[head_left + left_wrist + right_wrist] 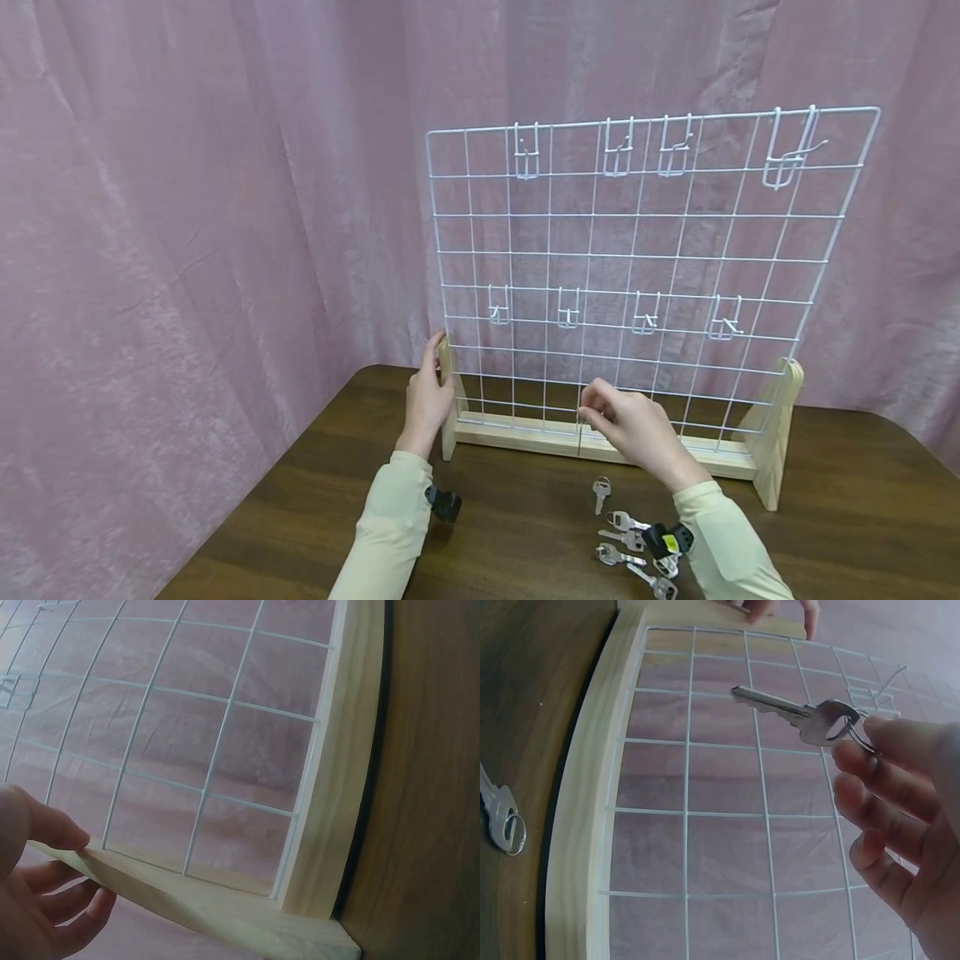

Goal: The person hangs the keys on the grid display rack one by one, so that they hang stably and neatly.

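Note:
My right hand [633, 425] pinches a small metal ring [864, 741] between thumb and forefinger, and a silver key [821, 724] extends from it. The key is in front of the lower part of a white wire grid panel [589, 254]. At the panel's left end, my left hand [427, 404] grips the pale wooden side support [187, 904], thumb on one face and fingers on the other. Small white hooks hang on the grid in two rows; one lower hook [568, 317] is above my right hand. No keys hang from the hooks.
Several loose keys with rings [626, 540] lie on the brown table [517, 525] below my right forearm, one key [602, 493] slightly apart. The right wooden support [780, 433] stands past my right hand. Pink curtains [187, 208] hang behind.

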The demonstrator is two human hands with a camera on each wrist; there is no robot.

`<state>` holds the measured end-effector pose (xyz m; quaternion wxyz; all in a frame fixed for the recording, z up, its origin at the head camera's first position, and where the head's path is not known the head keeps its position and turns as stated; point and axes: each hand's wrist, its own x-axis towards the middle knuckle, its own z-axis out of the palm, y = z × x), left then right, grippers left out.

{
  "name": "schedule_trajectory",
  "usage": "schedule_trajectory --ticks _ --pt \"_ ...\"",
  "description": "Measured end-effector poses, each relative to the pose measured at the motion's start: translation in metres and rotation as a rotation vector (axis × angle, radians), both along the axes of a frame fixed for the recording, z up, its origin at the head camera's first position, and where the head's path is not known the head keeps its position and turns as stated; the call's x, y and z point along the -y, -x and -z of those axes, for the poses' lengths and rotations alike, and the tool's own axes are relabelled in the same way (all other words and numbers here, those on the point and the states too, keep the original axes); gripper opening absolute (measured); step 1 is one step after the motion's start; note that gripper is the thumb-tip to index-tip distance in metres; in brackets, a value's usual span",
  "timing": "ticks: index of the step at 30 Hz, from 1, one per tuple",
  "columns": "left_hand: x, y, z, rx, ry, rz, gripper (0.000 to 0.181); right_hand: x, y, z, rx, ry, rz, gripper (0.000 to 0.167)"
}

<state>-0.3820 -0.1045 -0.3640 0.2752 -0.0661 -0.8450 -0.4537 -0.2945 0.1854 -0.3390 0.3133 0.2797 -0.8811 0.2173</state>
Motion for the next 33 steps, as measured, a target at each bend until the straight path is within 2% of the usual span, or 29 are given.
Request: schedule_trajectory --ticks 12,15,22,28,33 --pt "0.0 0.0 -0.004 -0.01 -0.034 0.022 0.066 0.004 -0.001 -0.016 -0.115 0.062 -0.047 0.016" --pt "0.0 0.0 -0.003 -0.007 -0.036 0.019 0.066 0.007 0.0 -0.024 -0.153 0.039 -0.061 0.016" --pt "0.001 -0.001 -0.004 -0.02 -0.035 0.029 0.065 0.013 0.003 -0.052 -0.243 -0.041 -0.089 0.016" --pt "0.001 -0.001 -0.004 -0.013 -0.036 0.027 0.066 0.021 0.004 -0.084 -0.313 -0.123 -0.119 0.012" --pt "0.002 -0.002 -0.002 -0.007 -0.047 0.035 0.066 0.026 0.004 -0.11 -0.335 -0.168 -0.13 0.007"
